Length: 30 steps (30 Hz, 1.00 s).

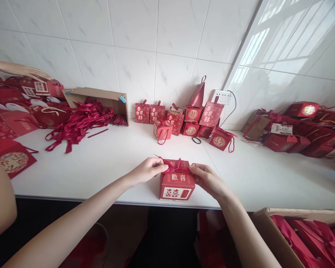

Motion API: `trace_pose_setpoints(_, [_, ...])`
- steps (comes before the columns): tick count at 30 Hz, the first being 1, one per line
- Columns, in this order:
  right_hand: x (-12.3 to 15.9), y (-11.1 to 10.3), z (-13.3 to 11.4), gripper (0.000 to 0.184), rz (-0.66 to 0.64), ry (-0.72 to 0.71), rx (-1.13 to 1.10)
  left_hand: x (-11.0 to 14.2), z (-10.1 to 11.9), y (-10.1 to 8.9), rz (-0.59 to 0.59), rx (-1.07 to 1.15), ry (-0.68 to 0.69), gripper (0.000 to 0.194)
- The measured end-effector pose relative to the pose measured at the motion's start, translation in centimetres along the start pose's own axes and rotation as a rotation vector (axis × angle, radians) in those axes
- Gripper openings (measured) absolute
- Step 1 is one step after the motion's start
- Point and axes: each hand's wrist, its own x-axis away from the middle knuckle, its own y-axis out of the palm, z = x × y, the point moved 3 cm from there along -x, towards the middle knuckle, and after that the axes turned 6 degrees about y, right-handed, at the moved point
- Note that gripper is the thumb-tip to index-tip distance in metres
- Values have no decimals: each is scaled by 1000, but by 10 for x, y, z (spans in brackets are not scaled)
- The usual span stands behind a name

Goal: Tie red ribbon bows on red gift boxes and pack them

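Observation:
A red gift box point(177, 182) with a white double-happiness panel stands upright near the table's front edge. Across its top runs a dark red ribbon point(178, 166), tied in a bow. My left hand point(150, 169) pinches the ribbon at the bow's left side between thumb and fingers. On the other side, my right hand point(205, 176) grips the ribbon's right part against the box's upper corner. Its fingertips are partly hidden behind the box edge.
An open cardboard box point(97, 93) spills red ribbons point(80, 123) at the left. Several small gift boxes point(191, 121) stand by the wall near a power strip point(222, 97). More lie at the right point(304, 130). Another person's hand point(28, 70) rests on boxes at far left.

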Motion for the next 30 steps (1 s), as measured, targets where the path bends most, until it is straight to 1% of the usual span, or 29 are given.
trace_pose_setpoints(5, [-4,-3,8,42,-26,-23,-97,-1,1,-2,-60,27,-33,35])
trace_pose_setpoints(7, [-6,-8,10,41,-25,-19,-143,-1,0,-4,-81,26,-38,33])
trace_pose_setpoints(9, [-7,-18,11,43,36,-43,-239,-1,-3,-8,-71,32,-42,32])
trace_pose_setpoints(11, [-4,-30,10,45,158,-101,-307,-1,-4,-12,-37,36,-46,31])
trace_pose_setpoints(12, [-1,-34,10,46,223,-132,-302,-1,-4,-12,-31,35,-45,31])
trace_pose_setpoints(13, [3,-37,8,46,271,-156,-257,-1,-3,-12,-39,28,-43,31])
trace_pose_setpoints(15, [13,-33,5,45,309,-175,-70,-1,2,-7,-80,7,-34,32])
trace_pose_setpoints(17, [22,-21,0,50,296,-165,193,-2,7,-1,-109,-8,-29,33])
trace_pose_setpoints(19, [29,-7,-3,54,303,-136,446,-3,10,3,-102,-17,-32,35])
trace_pose_setpoints(21, [32,2,-6,54,328,-114,586,-3,11,4,-85,-11,-36,36])
trace_pose_setpoints(25, [34,6,-7,54,295,-131,598,1,8,3,-102,124,-77,33])
trace_pose_setpoints(27, [36,6,-6,51,308,-137,607,3,8,3,-122,186,-94,32])
trace_pose_setpoints(30, [36,7,-6,44,326,-127,620,3,9,2,-122,209,-116,31])
